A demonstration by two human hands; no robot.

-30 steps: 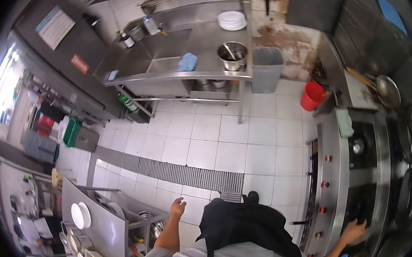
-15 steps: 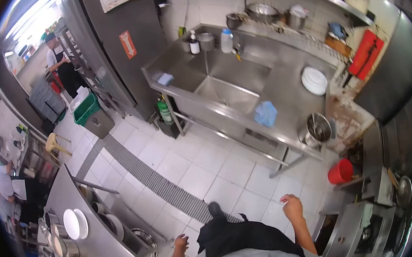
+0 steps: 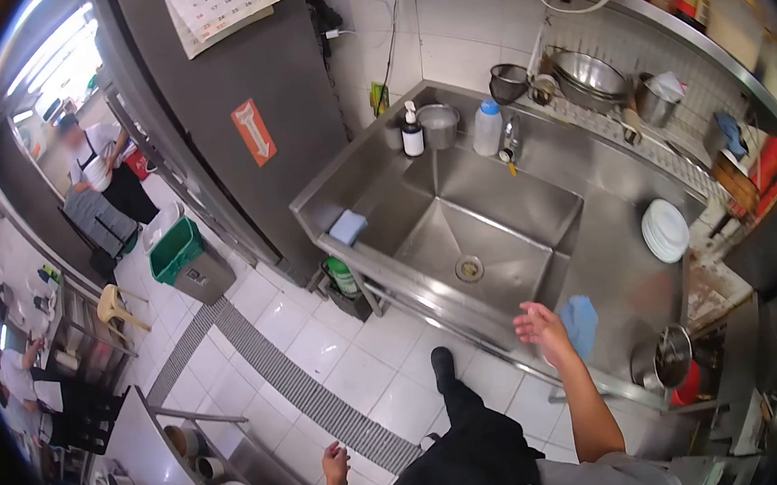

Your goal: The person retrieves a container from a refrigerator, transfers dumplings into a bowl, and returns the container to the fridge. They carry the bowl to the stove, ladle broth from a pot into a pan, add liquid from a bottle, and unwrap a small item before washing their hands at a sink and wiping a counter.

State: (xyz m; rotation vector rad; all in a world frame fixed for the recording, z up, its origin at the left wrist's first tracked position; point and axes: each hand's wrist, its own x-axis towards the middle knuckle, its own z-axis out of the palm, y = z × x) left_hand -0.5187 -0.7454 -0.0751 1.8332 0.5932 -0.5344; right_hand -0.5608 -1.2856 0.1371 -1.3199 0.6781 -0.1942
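Note:
My right hand (image 3: pixel 542 329) reaches over the front edge of the steel sink counter (image 3: pixel 620 262), fingers spread and holding nothing. Just beside it, a light blue cloth (image 3: pixel 581 322) lies on the counter, partly behind my wrist. Low on the left is my left hand (image 3: pixel 336 463), above the tiled floor, its fingers loosely bent and apart, with nothing in them. The sink basin (image 3: pixel 426 239) holds no dishes. A blue sponge (image 3: pixel 348 227) rests on its left rim. Behind the basin stand a soap pump bottle (image 3: pixel 412 134), a metal pot (image 3: pixel 440 127) and a blue-capped bottle (image 3: pixel 487 130).
White plates (image 3: pixel 665 231) are stacked on the counter's right, near a pot with utensils (image 3: pixel 671 356). At lower left stands a steel table (image 3: pixel 135 430). A bin (image 3: pixel 195 269) and a stool (image 3: pixel 120 311) are farther off. A co-worker (image 3: pixel 103 167) stands beyond; others work at far left.
I have come closer to the sink. My right hand has moved up and forward to the counter edge beside the cloth. My left hand stays low.

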